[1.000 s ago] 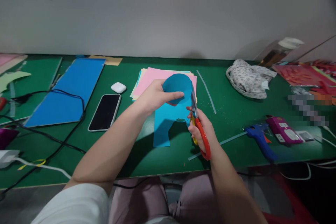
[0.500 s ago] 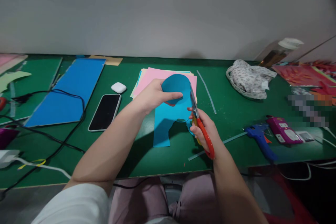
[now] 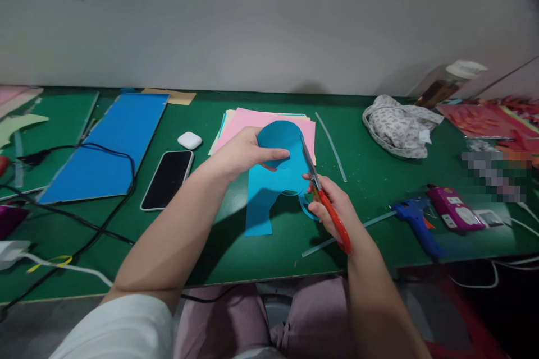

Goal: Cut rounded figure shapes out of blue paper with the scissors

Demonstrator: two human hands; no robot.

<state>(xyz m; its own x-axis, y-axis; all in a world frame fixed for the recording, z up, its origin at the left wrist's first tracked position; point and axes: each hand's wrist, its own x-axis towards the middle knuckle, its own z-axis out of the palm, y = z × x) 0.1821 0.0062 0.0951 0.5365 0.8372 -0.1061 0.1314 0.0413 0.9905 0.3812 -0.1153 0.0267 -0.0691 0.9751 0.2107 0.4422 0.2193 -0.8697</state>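
Note:
Between the thumb and fingers of my left hand (image 3: 252,151) is a rounded piece of blue paper (image 3: 280,137), raised above the table. My right hand (image 3: 330,202) grips scissors (image 3: 332,216) with red-orange handles. Their blades point up and away, lying along the right edge of the rounded paper. A narrow curved blue strip (image 3: 310,210) hangs below the blades beside my right fingers. Under the held piece lies more blue paper (image 3: 259,213) with a curved cut-out edge. Behind my left hand rests a stack of pink and pale sheets (image 3: 244,120).
A phone (image 3: 167,179) and a white earphone case (image 3: 190,140) lie left of my left arm. Farther left are a blue board (image 3: 113,151) and black cables. To the right sit a blue glue gun (image 3: 416,224), a purple pack (image 3: 456,208), a patterned cloth (image 3: 398,126) and a bottle (image 3: 446,84).
The rounded blue paper has shifted slightly left with my left hand. The scissors have tilted farther left at the tips, their handles moving a little right, and the blades look closer together.

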